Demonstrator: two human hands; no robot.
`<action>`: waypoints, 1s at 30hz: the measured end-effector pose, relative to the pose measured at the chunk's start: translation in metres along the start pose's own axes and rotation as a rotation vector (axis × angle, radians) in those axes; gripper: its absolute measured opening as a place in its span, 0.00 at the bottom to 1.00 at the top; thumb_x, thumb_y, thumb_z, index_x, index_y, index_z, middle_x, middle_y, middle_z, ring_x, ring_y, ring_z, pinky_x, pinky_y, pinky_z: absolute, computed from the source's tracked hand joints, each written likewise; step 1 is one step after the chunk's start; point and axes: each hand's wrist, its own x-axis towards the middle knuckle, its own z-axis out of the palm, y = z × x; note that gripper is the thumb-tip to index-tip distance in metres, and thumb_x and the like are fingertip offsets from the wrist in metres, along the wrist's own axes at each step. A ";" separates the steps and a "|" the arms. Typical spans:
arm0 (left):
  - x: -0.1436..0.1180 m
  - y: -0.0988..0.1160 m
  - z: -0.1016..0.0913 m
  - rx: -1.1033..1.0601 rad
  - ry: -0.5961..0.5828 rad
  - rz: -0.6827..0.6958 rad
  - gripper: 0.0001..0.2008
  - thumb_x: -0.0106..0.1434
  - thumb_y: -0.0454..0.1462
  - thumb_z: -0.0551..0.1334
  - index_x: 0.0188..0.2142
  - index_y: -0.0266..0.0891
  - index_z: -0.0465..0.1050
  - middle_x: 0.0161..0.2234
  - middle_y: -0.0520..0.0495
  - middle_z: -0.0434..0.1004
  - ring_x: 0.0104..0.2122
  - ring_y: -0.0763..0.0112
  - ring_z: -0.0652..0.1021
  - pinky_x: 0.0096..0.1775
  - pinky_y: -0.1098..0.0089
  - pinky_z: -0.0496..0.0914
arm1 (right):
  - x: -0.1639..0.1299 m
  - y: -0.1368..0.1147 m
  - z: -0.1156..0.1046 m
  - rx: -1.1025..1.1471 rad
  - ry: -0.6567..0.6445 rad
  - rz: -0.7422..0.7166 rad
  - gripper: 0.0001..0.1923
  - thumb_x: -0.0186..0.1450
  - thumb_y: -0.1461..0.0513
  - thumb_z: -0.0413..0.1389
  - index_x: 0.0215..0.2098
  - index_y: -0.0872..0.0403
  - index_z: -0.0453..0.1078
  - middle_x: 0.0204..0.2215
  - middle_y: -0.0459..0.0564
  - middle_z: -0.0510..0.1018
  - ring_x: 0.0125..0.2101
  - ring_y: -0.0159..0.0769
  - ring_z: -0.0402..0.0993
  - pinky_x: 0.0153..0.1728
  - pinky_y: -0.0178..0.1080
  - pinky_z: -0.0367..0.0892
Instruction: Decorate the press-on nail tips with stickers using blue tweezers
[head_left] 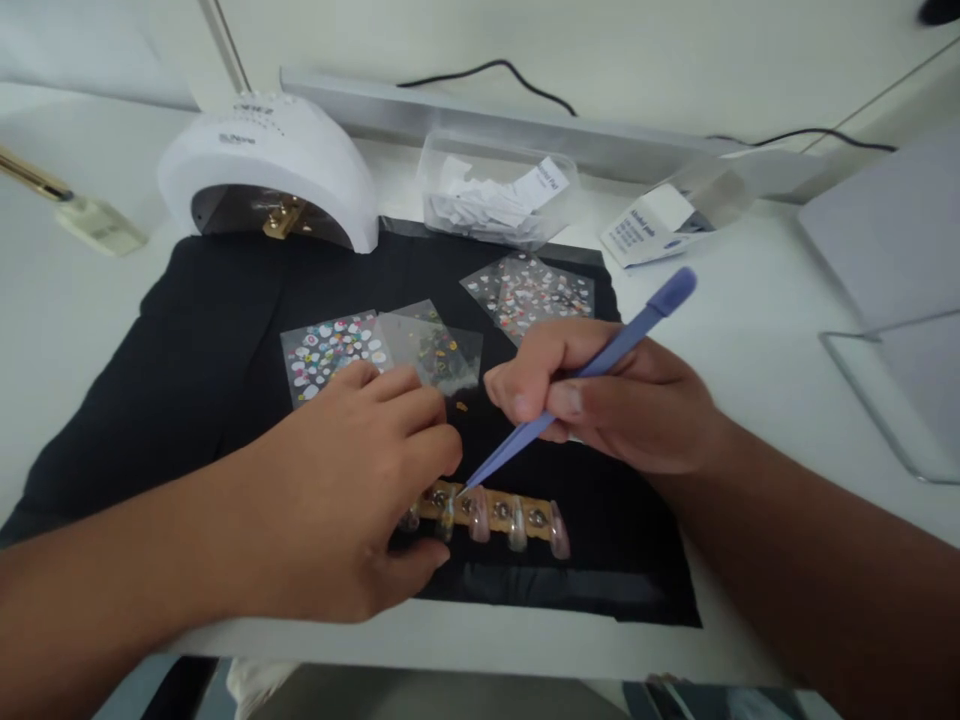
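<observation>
Purple tweezers [622,346] at a row of clear nail tips [478,517] on a gold strip [491,499].

The nail tips lie along the strip, near the front edge of the black cloth [217,350]. One, beside the tweezer points, shows yellowish specks; the three to its right look plain, which suggests work partly done, with those three left. The leftmost is largely covered. Right hand [637,410]: closed on the tweezers, their points close together; whether these pinch anything cannot be told. Left hand [352,485]: curled about the strip's left end; its hold is hidden. Beyond: patterned sticker sheets [334,345] and a small loose gold piece [461,407]. Farther back: a white lamp [277,150] and a clear box [517,236] of packets.
</observation>
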 end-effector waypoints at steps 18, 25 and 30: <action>0.000 0.001 0.005 -0.040 0.092 0.041 0.05 0.60 0.37 0.64 0.29 0.40 0.70 0.32 0.49 0.72 0.35 0.56 0.71 0.37 0.53 0.64 | 0.008 0.012 -0.014 -0.086 -0.191 0.000 0.06 0.69 0.71 0.47 0.36 0.60 0.65 0.24 0.39 0.61 0.23 0.22 0.58 0.24 0.29 0.55; 0.000 0.001 0.006 -0.020 0.097 0.059 0.05 0.60 0.37 0.64 0.29 0.41 0.69 0.31 0.49 0.72 0.34 0.57 0.70 0.36 0.52 0.64 | 0.009 0.011 -0.012 -0.055 -0.148 0.026 0.06 0.67 0.71 0.48 0.35 0.61 0.67 0.22 0.39 0.62 0.22 0.22 0.59 0.23 0.29 0.54; 0.000 0.000 0.007 -0.014 0.110 0.066 0.05 0.59 0.37 0.64 0.29 0.41 0.68 0.31 0.49 0.72 0.34 0.57 0.70 0.36 0.52 0.64 | 0.010 0.011 -0.011 -0.025 -0.133 0.047 0.06 0.66 0.71 0.48 0.34 0.62 0.66 0.22 0.39 0.62 0.21 0.22 0.58 0.22 0.30 0.53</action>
